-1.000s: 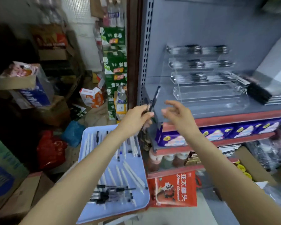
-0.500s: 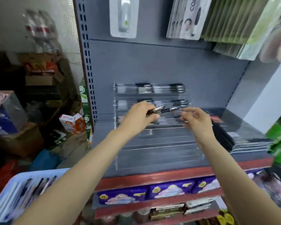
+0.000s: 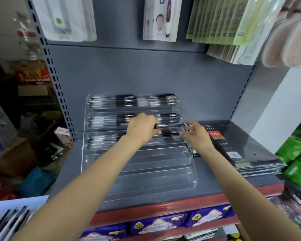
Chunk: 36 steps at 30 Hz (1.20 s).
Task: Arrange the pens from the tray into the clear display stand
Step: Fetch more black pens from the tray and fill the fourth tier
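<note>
The clear display stand point(image 3: 146, 180) sits on the grey shelf, a stepped acrylic rack. Its top three tiers hold rows of black-and-clear pens point(image 3: 129, 100); the two lower tiers are bare. My left hand point(image 3: 142, 128) is over the third tier, closed on two pens point(image 3: 162, 125) that point right. My right hand point(image 3: 197, 135) meets them from the right, its fingertips pinching the far end of the lower pen point(image 3: 170, 133). The pale blue tray point(image 3: 30, 202) with several more pens shows at the bottom left, partly cut off by the frame.
A stack of black diary notebooks point(image 3: 241, 146) lies right of the stand. Green packs point(image 3: 297, 162) sit at the far right. Packaged goods point(image 3: 161, 18) hang above. The shelf's red front edge point(image 3: 163, 207) runs below, with purple packs point(image 3: 163, 223) under it. Cartons point(image 3: 63, 136) crowd the floor at left.
My view has swung up from the tray to the stand. Both hands have carried the pens from shelf-edge height up to the third tier, and the right hand has closed in on the pen's end.
</note>
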{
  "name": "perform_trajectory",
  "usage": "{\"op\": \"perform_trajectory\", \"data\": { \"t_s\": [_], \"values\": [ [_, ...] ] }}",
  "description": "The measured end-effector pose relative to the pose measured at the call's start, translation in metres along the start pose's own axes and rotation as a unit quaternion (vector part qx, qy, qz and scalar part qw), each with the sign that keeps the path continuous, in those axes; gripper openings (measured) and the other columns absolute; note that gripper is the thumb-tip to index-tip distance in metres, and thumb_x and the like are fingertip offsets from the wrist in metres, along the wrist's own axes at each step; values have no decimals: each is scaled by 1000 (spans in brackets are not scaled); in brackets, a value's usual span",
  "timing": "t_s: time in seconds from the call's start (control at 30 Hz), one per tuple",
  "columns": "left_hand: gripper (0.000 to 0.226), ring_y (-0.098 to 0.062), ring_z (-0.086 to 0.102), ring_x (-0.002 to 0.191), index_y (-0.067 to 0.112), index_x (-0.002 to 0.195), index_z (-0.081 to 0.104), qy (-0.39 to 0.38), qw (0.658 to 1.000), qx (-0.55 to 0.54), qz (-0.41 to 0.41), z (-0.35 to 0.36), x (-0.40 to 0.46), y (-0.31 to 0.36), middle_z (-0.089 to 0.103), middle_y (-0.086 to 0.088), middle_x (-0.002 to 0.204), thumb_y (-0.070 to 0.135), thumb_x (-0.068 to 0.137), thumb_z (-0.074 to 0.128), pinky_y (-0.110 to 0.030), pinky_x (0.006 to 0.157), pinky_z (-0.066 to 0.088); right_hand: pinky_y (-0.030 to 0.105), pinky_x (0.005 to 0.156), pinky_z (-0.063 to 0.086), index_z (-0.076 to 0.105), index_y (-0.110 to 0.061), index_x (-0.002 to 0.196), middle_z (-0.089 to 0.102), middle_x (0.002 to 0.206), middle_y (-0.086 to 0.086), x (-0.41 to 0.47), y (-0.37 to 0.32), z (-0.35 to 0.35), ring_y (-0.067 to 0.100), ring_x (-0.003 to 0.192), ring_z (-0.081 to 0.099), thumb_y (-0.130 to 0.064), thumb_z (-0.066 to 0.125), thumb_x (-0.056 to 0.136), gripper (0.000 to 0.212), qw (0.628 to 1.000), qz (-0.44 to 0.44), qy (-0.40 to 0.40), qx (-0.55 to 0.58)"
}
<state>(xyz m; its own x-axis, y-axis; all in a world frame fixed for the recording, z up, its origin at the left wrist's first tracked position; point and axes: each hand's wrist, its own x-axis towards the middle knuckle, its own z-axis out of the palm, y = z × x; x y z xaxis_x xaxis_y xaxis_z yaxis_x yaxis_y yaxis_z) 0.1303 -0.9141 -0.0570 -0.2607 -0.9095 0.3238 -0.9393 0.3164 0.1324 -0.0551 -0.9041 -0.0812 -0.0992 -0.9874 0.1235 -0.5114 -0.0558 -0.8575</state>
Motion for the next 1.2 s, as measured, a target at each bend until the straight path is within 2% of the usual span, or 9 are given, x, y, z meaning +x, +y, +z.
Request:
{"op": "perform_trajectory", "data": {
  "t_s": [0.13, 0.23, 0.37, 0.5, 0.67, 0.8, 0.9, 1.07, 1.2],
  "values": [
    [22, -24, 59, 95, 21, 96, 65, 10, 998, 56, 22, 8, 7, 10, 67, -3, 95, 41, 87, 61, -30, 64, 38, 27, 75, 48, 48, -9, 127, 59, 113, 6, 4, 3, -1, 14, 89, 57, -9, 59, 90, 39, 1000, -2, -20, 22],
    [29, -22, 57, 100, 22, 105, 63, 14, 999, 43, 22, 9, 8, 8, 67, -1, 102, 45, 86, 59, -29, 67, 38, 18, 61, 45, 48, -11, 127, 59, 111, 3, 7, 5, -4, 15, 89, 59, -9, 58, 90, 38, 1000, -8, -24, 18],
    [38, -17, 53, 98, 23, 105, 58, 24, 998, 22, 46, 3, 0, 2, 66, 4, 101, 55, 89, 46, -29, 65, 40, 15, 57, 43, 49, -10, 126, 58, 104, 0, 8, 5, -3, 14, 84, 59, -7, 55, 91, 35, 999, -12, -25, 22],
    [28, -16, 48, 101, 22, 112, 53, 6, 998, 26, 62, -2, -5, -3, 63, 6, 111, 41, 92, 49, -28, 64, 36, 17, 59, 45, 50, -11, 124, 59, 105, 1, 9, 6, -2, 14, 82, 59, -7, 55, 91, 33, 999, -8, -20, 25],
    [11, -20, 57, 97, 23, 91, 67, -61, 995, 66, 41, -7, 2, -2, 68, 2, 97, 31, 86, 63, -28, 66, 37, 16, 59, 43, 52, -12, 120, 58, 103, -2, 8, 5, -1, 11, 80, 56, -8, 55, 92, 28, 999, -5, -12, 29],
    [10, -29, 62, 89, 18, 90, 66, -43, 990, 130, 42, -6, 6, 6, 68, -6, 94, 25, 88, 59, -29, 65, 39, 24, 66, 47, 54, -14, 117, 59, 104, -1, 6, 5, 0, 13, 82, 57, -8, 54, 92, 26, 999, -4, -6, 32],
    [14, -31, 63, 90, 14, 93, 63, -34, 985, 159, 49, -3, 6, 7, 68, -9, 96, 27, 90, 58, -31, 65, 38, 23, 65, 47, 54, -15, 116, 58, 103, -3, 6, 6, 0, 14, 83, 57, -7, 54, 92, 25, 999, 3, -3, 42],
    [23, -24, 58, 93, 19, 94, 63, -6, 996, 73, 52, -4, -1, 2, 67, -2, 97, 40, 90, 55, -31, 67, 40, 22, 64, 44, 54, -16, 118, 61, 109, 0, 6, 6, 0, 13, 77, 56, -9, 54, 92, 27, 1000, 4, -5, 27],
    [30, -14, 42, 94, 18, 104, 59, -30, 997, -16, 64, -10, -12, -1, 58, 4, 94, 44, 92, 51, -31, 70, 40, 31, 84, 48, 52, -15, 124, 60, 117, 6, 3, 4, 1, 18, 98, 58, -10, 56, 91, 33, 999, -17, 23, -18]
  ]
}}
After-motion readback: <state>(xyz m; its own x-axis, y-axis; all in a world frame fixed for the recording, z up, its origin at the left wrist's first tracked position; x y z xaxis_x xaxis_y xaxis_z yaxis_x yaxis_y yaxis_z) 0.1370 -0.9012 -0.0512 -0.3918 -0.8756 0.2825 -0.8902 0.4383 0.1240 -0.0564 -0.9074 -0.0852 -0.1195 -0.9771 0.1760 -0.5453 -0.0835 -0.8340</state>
